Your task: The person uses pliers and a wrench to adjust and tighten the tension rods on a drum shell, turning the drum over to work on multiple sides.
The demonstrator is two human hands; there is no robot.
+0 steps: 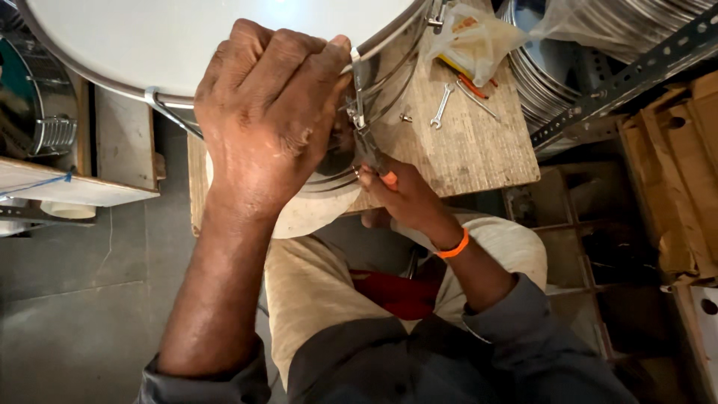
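The left hand (265, 112) is closed in a fist-like grip over the rim of a large drum (187, 37), its knuckles up and fingers curled down over the metal hoop at the near edge. The drum has a white head and a shiny metal shell; it lies tilted against the wooden counter (479, 142) and partly over the person's lap. The right hand (404, 196) sits lower, just beside the shell, closed around a tool with an orange handle (389, 178); the tool's metal end points up toward a tension bracket (357, 112) on the drum's side. Whether the tool's tip actually touches the bracket cannot be told, as the left hand covers part of that spot. An orange band (453, 247) circles the right wrist.

On the counter, beyond the drum, lie a small open-ended spanner (441, 107), a loose bolt (406, 117) near it, and a clear plastic bag (475, 37) holding small parts, with a thin screwdriver-like tool (476, 99) just beside the bag. To the right stands a stack of shiny metal drum shells (546, 82) behind a slotted steel angle bar (621, 78), and flattened cardboard (680, 164) rests at the far right. At the left edge another metal-shelled drum (37, 112) sits on a shelf. The person wears a grey shirt with sleeves pushed up and light trousers, with a red cloth (396, 293) on the lap.
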